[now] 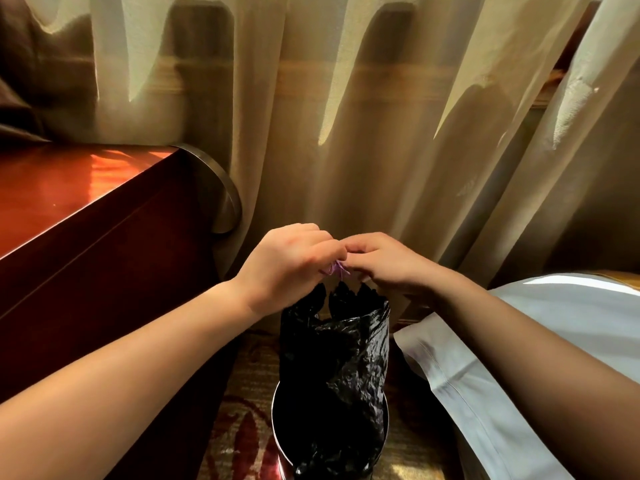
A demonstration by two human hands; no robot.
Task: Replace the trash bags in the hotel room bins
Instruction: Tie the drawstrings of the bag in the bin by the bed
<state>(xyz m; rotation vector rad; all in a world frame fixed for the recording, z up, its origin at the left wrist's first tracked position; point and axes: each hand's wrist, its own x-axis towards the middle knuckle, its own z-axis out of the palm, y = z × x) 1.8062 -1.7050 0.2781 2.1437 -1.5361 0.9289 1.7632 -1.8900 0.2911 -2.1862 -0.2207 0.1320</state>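
A black trash bag stands up out of a round metal bin on the carpet at the bottom centre. Its top is gathered, with purple drawstrings showing between my hands. My left hand pinches the strings from the left, fingers closed. My right hand meets it from the right, fingers closed on the bag's gathered top. Inside of the bin is hidden by the bag.
A dark red wooden nightstand stands at the left, close to the bin. Beige curtains hang behind. A bed with white linen is at the right. Patterned carpet lies under the bin.
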